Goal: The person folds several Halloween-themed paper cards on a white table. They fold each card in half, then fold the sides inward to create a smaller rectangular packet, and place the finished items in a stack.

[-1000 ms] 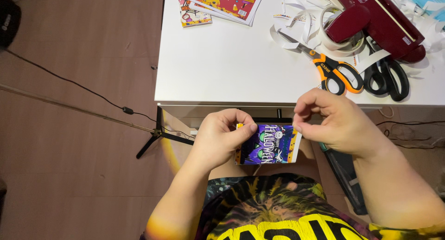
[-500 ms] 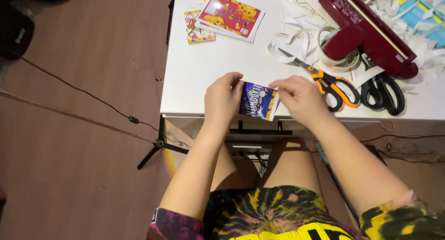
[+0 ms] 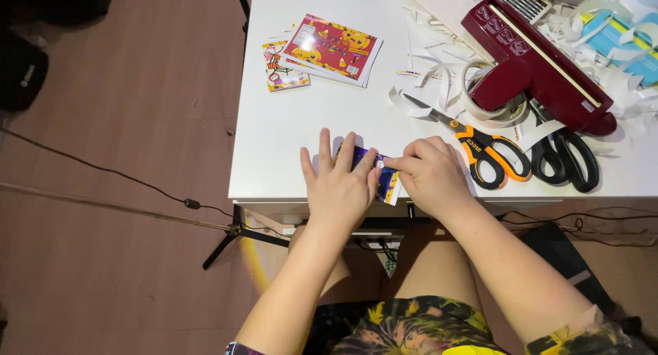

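Observation:
A small purple printed card (image 3: 385,177) lies flat on the white table (image 3: 288,149) near its front edge. My left hand (image 3: 340,184) rests palm down on the card with fingers spread, covering most of it. My right hand (image 3: 432,175) sits at the card's right side, its fingertips pressing on the card's upper edge. Only a strip of the card shows between the two hands.
Orange-handled scissors (image 3: 483,149) and black-handled scissors (image 3: 565,160) lie right of my hands. Behind them are a dark red paper trimmer (image 3: 534,60), a tape roll (image 3: 490,98) and paper scraps (image 3: 428,60). Printed red cards (image 3: 329,46) lie at the back left. A cable (image 3: 103,173) crosses the floor.
The card was held in the air below the table edge, then lifted over it. Now it lies flat on the table with my left hand pressed on it.

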